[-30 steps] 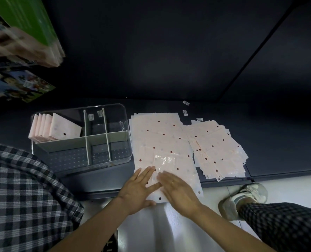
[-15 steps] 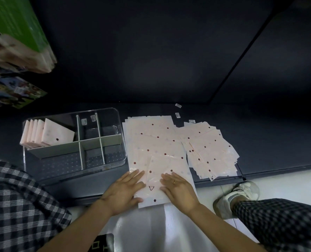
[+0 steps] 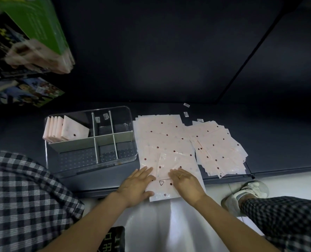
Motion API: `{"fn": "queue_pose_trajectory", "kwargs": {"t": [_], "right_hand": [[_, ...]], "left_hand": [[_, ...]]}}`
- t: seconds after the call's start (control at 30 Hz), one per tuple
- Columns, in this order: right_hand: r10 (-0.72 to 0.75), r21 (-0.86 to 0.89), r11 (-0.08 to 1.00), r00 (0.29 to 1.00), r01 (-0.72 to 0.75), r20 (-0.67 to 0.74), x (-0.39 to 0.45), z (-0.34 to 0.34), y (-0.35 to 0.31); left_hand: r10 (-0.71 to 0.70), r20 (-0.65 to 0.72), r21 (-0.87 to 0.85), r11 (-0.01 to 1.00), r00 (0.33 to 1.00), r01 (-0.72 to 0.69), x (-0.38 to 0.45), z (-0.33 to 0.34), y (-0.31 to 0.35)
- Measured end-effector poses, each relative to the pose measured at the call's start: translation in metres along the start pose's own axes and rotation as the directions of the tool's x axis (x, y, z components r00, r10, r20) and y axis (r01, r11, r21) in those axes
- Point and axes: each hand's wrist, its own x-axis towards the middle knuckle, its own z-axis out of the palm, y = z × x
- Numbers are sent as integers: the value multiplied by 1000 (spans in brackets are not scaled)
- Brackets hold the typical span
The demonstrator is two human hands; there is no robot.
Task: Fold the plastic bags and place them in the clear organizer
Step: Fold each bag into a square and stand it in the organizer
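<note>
Top plastic bag [image 3: 166,166], pink with dark dots and a small triangle mark, lies partly folded on the near end of the flat bag stack [image 3: 162,135], overhanging the dark shelf [image 3: 269,142] edge; left hand [image 3: 135,186] flat on its left margin, fingers straight and together, gripping nothing; right hand [image 3: 186,184] flat on its right side, fingers extended, ring visible, gripping nothing. Clear organizer [image 3: 91,139] just left of the stack; folded bags [image 3: 67,130] stand upright in its far-left compartment. Second, fanned pile of bags [image 3: 218,148] right of the stack; sneaker [image 3: 245,193] on the pale floor beyond.
</note>
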Motion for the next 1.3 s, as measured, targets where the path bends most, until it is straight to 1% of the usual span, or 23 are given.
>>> {"fn": "queue_pose_trajectory", "kwargs": {"t": [0.03,0.07,0.13,0.2,0.27,0.33,0.4,0.47,0.53,0.6,0.7,0.73,0.8,0.87,0.9,0.97,1.0,1.1,1.17,1.23,1.3], "right_hand": [[8,30,1000,999,-10,47,1,-8,0],[21,32,999,999,-22,43,3,-16,1],[54,85,995,998,-52,-31,8,-34,4],[110,245,964,994,-104,-9,16,-54,4],[155,411,897,987,-163,53,29,-70,3],[183,537,821,980,-193,72,45,-88,0],[192,649,736,979,-191,70,65,-109,-9],[192,736,644,975,-210,110,87,-126,-19],[180,781,588,975,-212,129,110,-138,-34],[160,782,596,981,-183,108,133,-145,-51],[150,726,674,988,-135,44,166,-146,-80],[166,711,690,986,-138,30,177,-146,-89],[213,713,680,976,-171,30,197,-144,-105],[254,719,665,967,-200,35,217,-140,-119],[265,713,670,964,-204,27,225,-139,-126],[258,696,692,966,-192,9,239,-135,-139],[241,669,721,970,-179,0,244,-133,-145],[154,505,855,988,-122,-22,258,-124,-162],[125,382,918,992,-108,-19,266,-117,-170],[135,325,937,991,-129,5,272,-110,-178],[147,351,923,988,-155,51,277,-103,-186]], "left_hand": [[-13,-21,-40,999,1000,12,0,-3,3],[-27,-51,-94,995,998,22,1,-7,5],[-50,-121,-211,977,991,24,2,-19,10],[-56,-182,-270,963,982,5,3,-36,13],[-83,-212,-299,954,974,17,3,-58,9],[-156,-217,-333,940,963,77,-3,-85,-1],[-207,-212,-298,944,955,139,-13,-113,-16],[-239,-245,-261,950,940,173,-26,-139,-34],[-268,-292,-242,950,918,200,-40,-162,-50],[-293,-322,-226,947,900,228,-53,-178,-65],[-361,-371,-218,929,856,298,-68,-188,-90],[-389,-402,-186,921,829,342,-72,-187,-98],[-451,-435,-97,884,779,457,-83,-182,-116],[-525,-410,-32,825,746,564,-92,-174,-132],[-553,-393,-20,804,735,594,-95,-171,-139],[-577,-366,-37,793,730,608,-98,-165,-150],[-581,-356,-52,795,732,605,-98,-162,-153],[-578,-340,-42,797,742,602,-98,-159,-157],[-578,-334,-18,793,744,608,-97,-160,-158],[-573,-349,-10,793,741,609,-96,-161,-157],[-563,-368,-16,799,740,601,-95,-163,-155]]}}
